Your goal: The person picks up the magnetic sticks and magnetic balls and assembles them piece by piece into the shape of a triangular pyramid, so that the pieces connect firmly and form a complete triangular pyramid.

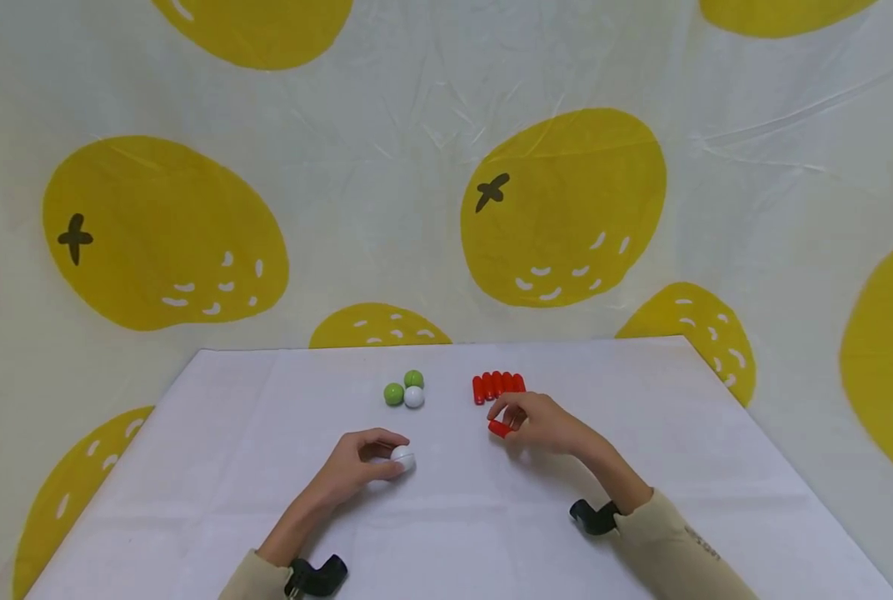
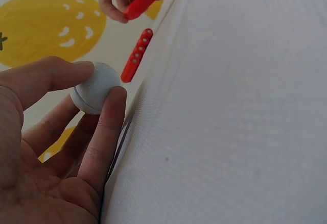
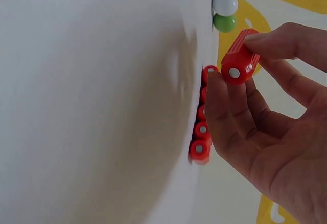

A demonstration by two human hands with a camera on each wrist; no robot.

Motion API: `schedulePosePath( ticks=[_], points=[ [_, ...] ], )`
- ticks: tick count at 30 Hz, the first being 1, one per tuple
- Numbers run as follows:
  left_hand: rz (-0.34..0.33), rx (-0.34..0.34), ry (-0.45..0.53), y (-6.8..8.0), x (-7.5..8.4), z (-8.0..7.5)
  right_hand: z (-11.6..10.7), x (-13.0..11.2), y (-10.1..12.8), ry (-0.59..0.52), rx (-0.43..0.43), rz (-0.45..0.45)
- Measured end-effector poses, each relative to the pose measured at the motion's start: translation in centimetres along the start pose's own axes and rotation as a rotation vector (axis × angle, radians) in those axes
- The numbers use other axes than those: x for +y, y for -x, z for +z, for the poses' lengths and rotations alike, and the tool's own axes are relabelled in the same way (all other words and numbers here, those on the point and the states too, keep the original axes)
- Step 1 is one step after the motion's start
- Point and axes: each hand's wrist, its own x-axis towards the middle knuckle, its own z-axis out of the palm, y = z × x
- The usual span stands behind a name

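Note:
Between thumb and fingertips, my left hand (image 1: pixel 356 463) pinches a white ball (image 2: pixel 99 86) with a seam around it. My right hand (image 1: pixel 540 421) holds a red rod (image 3: pixel 240 58) by its ribbed side; a small pale disc shows on its end in the right wrist view. Just beyond that hand, several more red rods (image 1: pixel 489 386) lie side by side in a row on the table. Farther back and left of the row sit two green balls (image 1: pixel 393 394) and another white ball (image 1: pixel 414 397), grouped close together.
A white cloth covers the table (image 1: pixel 446 533), whose far edge meets a white backdrop (image 1: pixel 386 208) printed with large yellow fruit. Dark wrist-worn devices (image 1: pixel 595 517) sit at both sleeve cuffs.

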Motion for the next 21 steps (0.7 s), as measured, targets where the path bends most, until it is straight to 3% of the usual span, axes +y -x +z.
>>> schedulePosePath(
  ticks=[21],
  points=[
    [-0.023,0.003,0.005,-0.1,0.0,0.1,3.3,-3.5,-2.2,-0.005,-0.138,-0.050]
  ],
)
